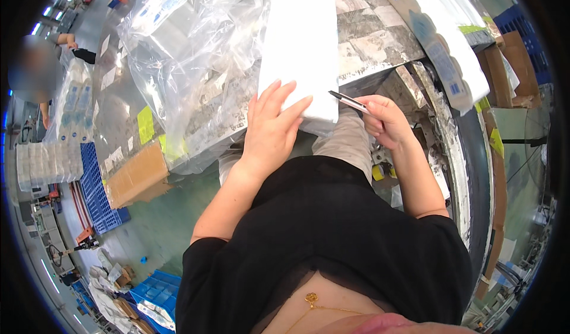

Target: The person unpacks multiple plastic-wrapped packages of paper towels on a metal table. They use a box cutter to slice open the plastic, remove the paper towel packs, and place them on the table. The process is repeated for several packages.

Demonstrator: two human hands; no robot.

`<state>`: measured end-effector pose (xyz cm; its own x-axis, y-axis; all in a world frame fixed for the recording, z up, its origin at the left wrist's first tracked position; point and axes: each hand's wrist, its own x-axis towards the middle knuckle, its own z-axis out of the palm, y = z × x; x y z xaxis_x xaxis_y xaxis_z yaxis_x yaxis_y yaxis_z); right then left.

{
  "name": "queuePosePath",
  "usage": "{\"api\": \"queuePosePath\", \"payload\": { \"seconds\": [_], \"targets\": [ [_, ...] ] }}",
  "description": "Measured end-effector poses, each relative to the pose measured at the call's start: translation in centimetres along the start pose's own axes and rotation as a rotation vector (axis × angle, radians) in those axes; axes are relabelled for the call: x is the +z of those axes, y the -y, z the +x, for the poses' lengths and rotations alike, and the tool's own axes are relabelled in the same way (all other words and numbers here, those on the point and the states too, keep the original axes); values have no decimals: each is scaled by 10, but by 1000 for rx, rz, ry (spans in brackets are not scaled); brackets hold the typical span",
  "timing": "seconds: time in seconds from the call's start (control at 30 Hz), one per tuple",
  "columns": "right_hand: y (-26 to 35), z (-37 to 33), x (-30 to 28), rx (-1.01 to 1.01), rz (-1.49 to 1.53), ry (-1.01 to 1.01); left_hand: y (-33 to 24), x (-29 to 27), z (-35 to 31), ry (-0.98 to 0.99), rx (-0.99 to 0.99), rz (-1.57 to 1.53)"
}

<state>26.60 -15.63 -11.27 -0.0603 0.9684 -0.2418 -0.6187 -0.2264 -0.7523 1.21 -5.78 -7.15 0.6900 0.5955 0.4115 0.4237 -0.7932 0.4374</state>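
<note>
A long white pack [300, 43] lies lengthwise in front of me, its near end jutting past the table edge above my lap. My left hand [270, 123] rests on the pack's near left part, fingers spread. In my right hand [383, 120] is a slim utility knife [351, 101] with a dark tip and a pale body. The knife points left toward the pack's right edge, close to it. I cannot tell whether the tip touches the pack. Clear plastic film [196, 55] lies crumpled along the pack's left side.
The worn table [380, 49] is patched with stuck paper scraps. On the right lies another wrapped pack [439, 55] with scalloped edges. A cardboard piece [136, 177] and a blue pallet [98, 185] are on the left. Another person [38, 67] stands at far left beside stacked packs.
</note>
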Motion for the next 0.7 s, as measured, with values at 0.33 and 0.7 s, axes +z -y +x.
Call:
{"api": "queuePosePath", "payload": {
  "seconds": [0.33,0.7],
  "targets": [
    [76,-1,-16,-319,-343,-346,-17,-5,1,131,-56,156],
    [333,64,-141,-851,-2034,-1029,-2,-5,0,2,-49,-77]
  ]
}}
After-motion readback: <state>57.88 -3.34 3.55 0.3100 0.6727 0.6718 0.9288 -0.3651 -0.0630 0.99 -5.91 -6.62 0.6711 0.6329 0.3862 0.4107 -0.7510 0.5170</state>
